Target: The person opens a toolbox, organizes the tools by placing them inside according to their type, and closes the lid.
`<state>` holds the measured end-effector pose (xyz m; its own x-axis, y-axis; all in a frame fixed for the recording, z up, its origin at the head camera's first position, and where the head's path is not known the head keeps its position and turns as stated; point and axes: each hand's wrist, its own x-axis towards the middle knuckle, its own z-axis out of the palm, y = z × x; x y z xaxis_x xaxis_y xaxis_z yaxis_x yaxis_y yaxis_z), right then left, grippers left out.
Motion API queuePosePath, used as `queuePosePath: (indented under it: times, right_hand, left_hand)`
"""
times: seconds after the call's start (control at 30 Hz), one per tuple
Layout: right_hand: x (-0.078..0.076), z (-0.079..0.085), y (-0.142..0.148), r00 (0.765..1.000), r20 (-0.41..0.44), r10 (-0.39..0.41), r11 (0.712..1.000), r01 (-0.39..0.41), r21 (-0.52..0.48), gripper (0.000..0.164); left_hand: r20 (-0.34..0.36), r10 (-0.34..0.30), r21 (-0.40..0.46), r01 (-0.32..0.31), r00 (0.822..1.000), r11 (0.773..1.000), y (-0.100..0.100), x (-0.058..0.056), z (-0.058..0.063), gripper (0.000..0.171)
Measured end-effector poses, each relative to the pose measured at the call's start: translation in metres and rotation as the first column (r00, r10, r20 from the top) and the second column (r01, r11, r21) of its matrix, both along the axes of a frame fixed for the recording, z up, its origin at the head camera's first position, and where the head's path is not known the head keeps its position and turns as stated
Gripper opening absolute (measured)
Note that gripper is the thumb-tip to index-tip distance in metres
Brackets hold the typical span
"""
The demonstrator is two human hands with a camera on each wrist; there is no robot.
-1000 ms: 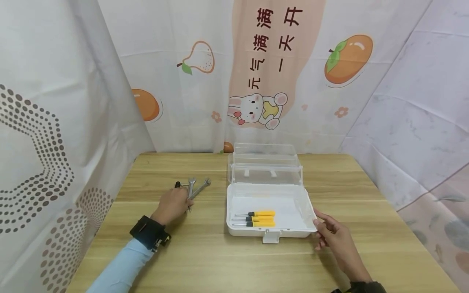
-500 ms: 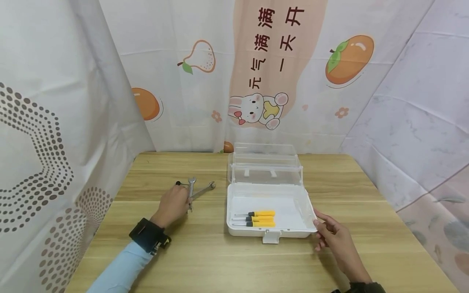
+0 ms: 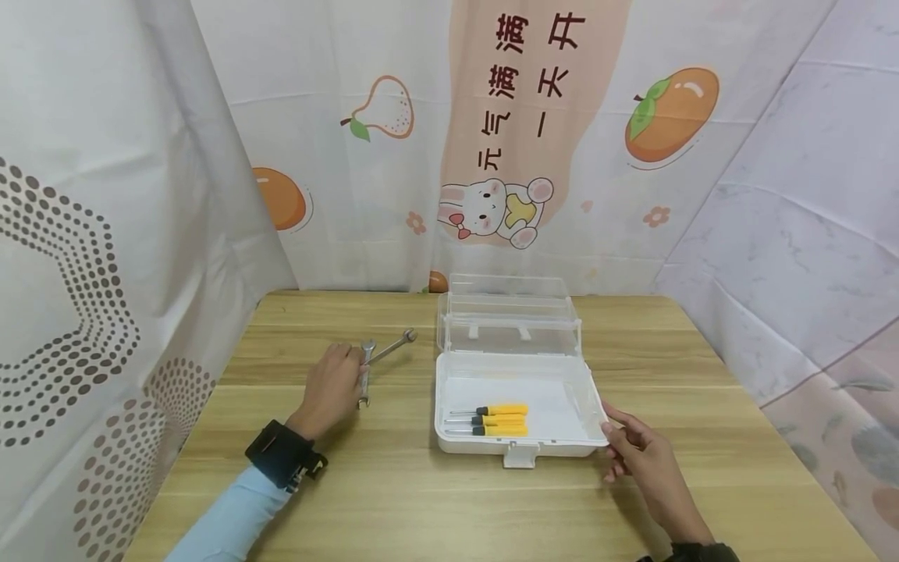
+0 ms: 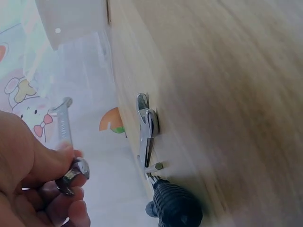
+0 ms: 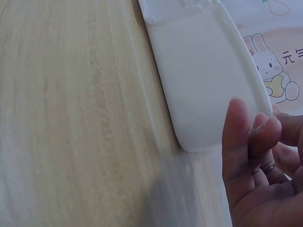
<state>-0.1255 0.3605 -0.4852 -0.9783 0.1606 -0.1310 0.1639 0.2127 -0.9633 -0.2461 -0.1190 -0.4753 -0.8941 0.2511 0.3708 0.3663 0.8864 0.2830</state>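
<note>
Left hand [image 3: 333,386]: I pinch the held wrench [image 4: 64,128] between thumb and fingers, over the left side of the table [image 3: 421,499].
Held wrench: off the wood, its long free end pointing far and right; the other end pokes out right at my fingertips.
Right hand [image 3: 646,457]: I hold the white box [image 3: 477,447] at its near right corner, thumb on the rim, fingers outside the wall.
White box: right of the held wrench and apart from it, its clear lid [image 3: 509,324] tipped back on the far side.
Yellow screwdrivers [image 3: 500,420]: three, side by side in the near left part of the box.
Second wrench [image 3: 365,382]: on the table just beside my left fingers, lying near to far.
Black-handled tool [image 4: 175,203]: also on the table; my hand covers it in the head view.
Could slip: I pinch close to one end, so the weight of the free end could twist it loose.
Could knock: carried too low, that end could hit the box's left wall; a low hand could drag the second wrench.
Since half a second ago: the free end sits farther off, the black handle's tip has gone behind my hand, and box and right hand stay put.
</note>
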Motion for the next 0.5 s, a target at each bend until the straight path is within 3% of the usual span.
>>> queuePosePath:
  times: [0.23,0.5]
  right_hand:
    - [0.0002,0.0007,0.0004,1.000,0.002,0.008,1.000,-0.008,-0.008,0.056]
    - [0.0002,0.0011,0.0020,1.000,0.007,0.016,1.000,-0.016,-0.006,0.057]
  left_hand:
    - [-0.053,-0.027,0.022,0.028,0.998,0.999,-0.0006,0.0021,0.0029,0.007]
    - [-0.046,-0.033,0.041,0.035,0.998,0.999,0.0001,0.0042,0.0050,0.006]
